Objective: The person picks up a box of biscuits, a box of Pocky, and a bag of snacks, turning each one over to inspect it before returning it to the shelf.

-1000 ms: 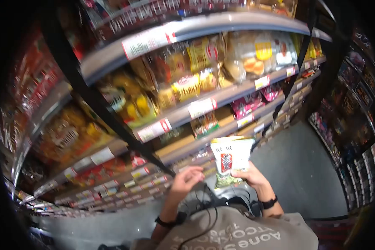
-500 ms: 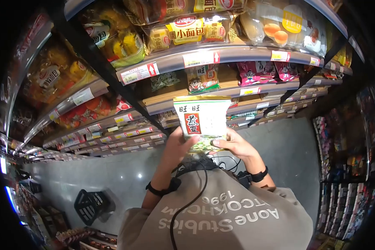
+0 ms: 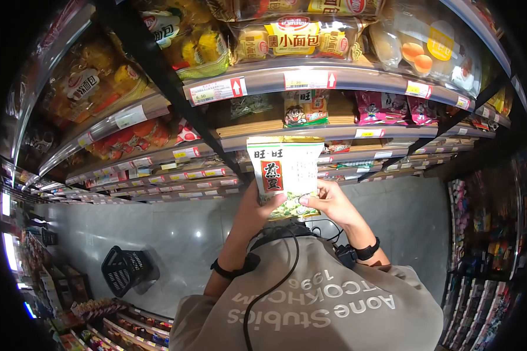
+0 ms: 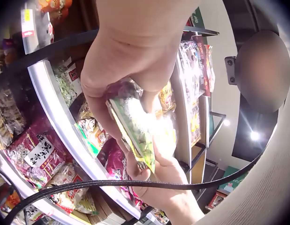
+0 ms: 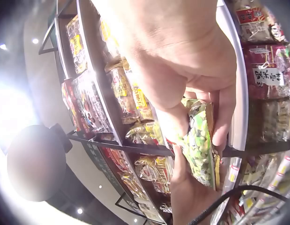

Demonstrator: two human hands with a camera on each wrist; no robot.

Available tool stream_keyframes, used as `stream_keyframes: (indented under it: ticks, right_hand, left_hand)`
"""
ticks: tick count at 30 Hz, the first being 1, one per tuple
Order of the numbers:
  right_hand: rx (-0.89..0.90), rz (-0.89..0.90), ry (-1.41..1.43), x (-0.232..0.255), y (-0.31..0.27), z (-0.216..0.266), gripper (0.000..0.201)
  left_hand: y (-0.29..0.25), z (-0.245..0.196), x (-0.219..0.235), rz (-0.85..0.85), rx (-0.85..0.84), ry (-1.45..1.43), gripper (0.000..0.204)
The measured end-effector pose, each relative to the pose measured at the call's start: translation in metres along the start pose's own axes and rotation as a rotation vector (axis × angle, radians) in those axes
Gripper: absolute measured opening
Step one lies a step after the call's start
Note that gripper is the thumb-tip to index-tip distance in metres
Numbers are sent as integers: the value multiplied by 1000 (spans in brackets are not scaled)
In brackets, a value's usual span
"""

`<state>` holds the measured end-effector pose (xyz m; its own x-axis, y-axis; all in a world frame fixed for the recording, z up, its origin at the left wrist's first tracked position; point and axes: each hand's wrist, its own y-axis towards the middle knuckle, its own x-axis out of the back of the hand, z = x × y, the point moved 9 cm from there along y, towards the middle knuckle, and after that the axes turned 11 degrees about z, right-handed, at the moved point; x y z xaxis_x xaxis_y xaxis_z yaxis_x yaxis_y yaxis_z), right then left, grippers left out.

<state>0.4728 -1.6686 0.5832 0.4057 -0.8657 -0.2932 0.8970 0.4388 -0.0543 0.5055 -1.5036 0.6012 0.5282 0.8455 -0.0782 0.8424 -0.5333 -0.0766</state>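
Note:
Both hands hold a white snack bag [image 3: 298,167] upright in front of the chest, its printed face and red label turned up to the head camera. My left hand [image 3: 253,206] grips the lower left side, with the thumb over the front. At the lower right corner, my right hand [image 3: 338,206] pinches the bag between thumb and fingers. The left wrist view shows the bag [image 4: 135,129] edge-on between the two hands. Green bean-like pieces are printed on its lower part [image 5: 199,147] in the right wrist view.
Shelves [image 3: 334,80] of packaged bread and snacks stand ahead, with price tags [image 3: 219,90] along their edges. A small character-printed snack pack [image 3: 306,111] sits behind the bag. A dark shopping basket [image 3: 123,270] stands on the floor at left. A black cable [image 3: 269,286] hangs over the shirt.
A second ago the right hand alone held the bag, the left hand free beside it. Since then the left hand has taken hold too, and the bag has been raised toward the head camera.

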Motion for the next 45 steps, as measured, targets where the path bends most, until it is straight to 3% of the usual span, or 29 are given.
stream_keyframes:
  ticks: [8,14,20,24,28,31,35,42,45]
  right_hand:
    - [-66,-8,2,-1,-1,-10,29]
    - [-15,-2,-14,-5,3,-13,31]
    - [8,96,-15,-17,3,8,45]
    - [36,197,53,-20,-2,19,48]
    - [22,163,-6,-18,1,23,42]
    - [-1,134,-50,-11,2,16,40]
    - [-34,138,-39,-12,6,10,34]
    - [-56,132,-44,-19,15,8,32]
    - [-72,157,-24,-21,17,4,32]
  left_hand:
    - [-4,-6,4,0,-6,58,44]
    - [-5,-1,8,-9,-20,-39,42]
    - [-7,10,24,-53,-26,-118,40]
    - [-8,31,44,-67,-146,-633,42]
    - [-15,34,59,-306,-99,-1071,52]
    - [-12,0,49,439,-459,-1264,52]
    - [-20,-16,44,491,-440,-1400,52]
    - [-26,-13,45,611,-499,-1405,47]
    - [-32,-23,47,582,-506,-1369,48]
